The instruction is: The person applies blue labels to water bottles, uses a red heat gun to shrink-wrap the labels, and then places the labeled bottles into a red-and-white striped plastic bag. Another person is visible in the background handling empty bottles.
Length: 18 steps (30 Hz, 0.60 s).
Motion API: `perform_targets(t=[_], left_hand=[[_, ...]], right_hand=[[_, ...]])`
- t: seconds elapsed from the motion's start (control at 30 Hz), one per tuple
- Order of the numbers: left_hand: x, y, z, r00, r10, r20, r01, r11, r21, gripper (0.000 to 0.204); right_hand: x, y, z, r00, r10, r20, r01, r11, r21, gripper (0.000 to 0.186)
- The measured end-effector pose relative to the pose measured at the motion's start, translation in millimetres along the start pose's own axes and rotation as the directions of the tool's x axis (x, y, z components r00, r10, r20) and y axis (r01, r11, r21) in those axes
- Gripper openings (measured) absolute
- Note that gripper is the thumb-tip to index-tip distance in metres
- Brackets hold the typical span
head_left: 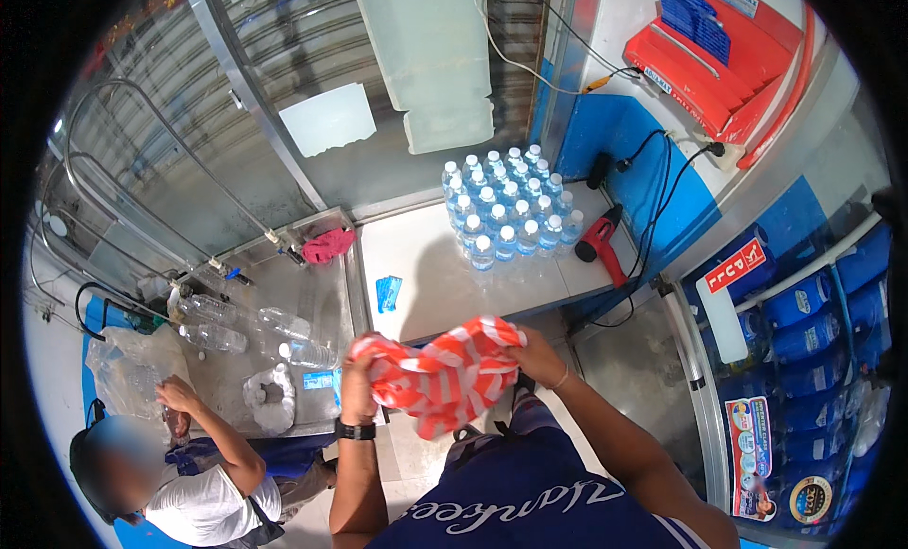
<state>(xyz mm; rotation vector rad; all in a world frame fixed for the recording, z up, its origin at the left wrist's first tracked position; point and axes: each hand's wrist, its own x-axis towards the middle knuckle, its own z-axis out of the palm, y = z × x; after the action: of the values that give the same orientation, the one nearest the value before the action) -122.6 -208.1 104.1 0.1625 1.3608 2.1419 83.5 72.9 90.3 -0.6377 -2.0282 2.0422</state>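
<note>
A red-and-white striped plastic bag (445, 374) is stretched between my two hands in front of my body. Its left end is gripped by my left hand (357, 386), which has a black watch on the wrist. My right hand (542, 358) is closed on the other upper corner. Just beyond the bag is a white counter (416, 261), where a few blue labels (388, 294) lie. Several filled water bottles (506, 218) with white caps stand there upright in close rows.
A red-and-black heat gun (603, 246) lies right of the bottles, near hanging black cords. On the left, a steel sink (352, 289) holds clear bottles (284, 324) and a pink cloth (328, 247). Another person (213, 492) works beside it. Blue containers (804, 331) fill the right side.
</note>
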Motion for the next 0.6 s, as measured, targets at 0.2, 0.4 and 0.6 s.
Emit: perform_targets(t=[0.2,0.4,0.6], left_hand=[[13.8,57.5,5.7,0.912,0.194,-0.361,-0.219,0.975,-0.029,0.04],[13.8,61.1,23.3,0.928,0.173,-0.33,-0.146,0.984,0.106,0.042],[-1.8,70.2,53.1,0.982,-0.013,-0.188,0.059,0.969,0.238,0.035]], right_hand=[[84.4,-73.9,-30.2,0.978,-0.163,0.132,0.173,0.982,-0.073,0.053],[156.2,-80.2,-86.9,0.855,-0.17,0.49,0.135,0.985,0.106,0.065],[219.4,-42.2,-124.8,0.907,-0.407,0.104,0.399,0.758,-0.516,0.029]])
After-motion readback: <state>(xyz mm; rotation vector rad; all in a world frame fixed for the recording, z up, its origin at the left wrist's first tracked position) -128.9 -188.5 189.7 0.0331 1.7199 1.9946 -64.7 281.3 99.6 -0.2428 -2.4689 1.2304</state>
